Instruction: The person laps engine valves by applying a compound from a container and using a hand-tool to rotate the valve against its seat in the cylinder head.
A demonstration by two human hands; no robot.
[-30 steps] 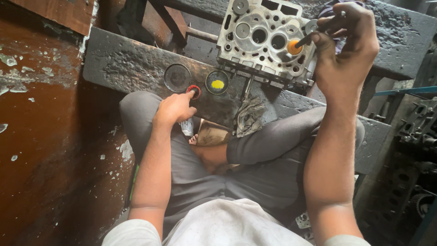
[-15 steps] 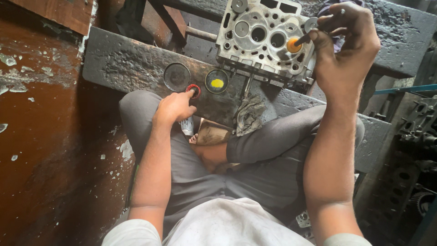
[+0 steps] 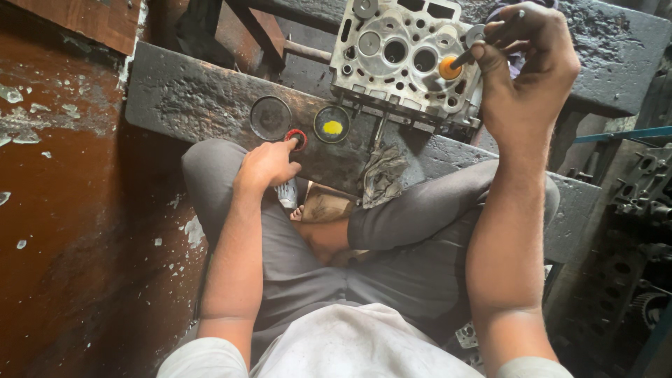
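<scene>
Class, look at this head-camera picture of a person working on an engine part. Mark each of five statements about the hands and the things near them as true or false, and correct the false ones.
1. The right hand holds a thin rod tool with an orange tip against the metal cylinder head. True.
2. The left hand rests on the cylinder head. False: its fingertip is at a small red-rimmed tin on the dark beam.
3. A tin with yellow paste sits to the right of the red-rimmed tin in the picture. True.
4. A grey rag lies on top of the cylinder head. False: it hangs below it, near the person's knee.
5. The person is standing. False: the person sits with legs folded.
</scene>
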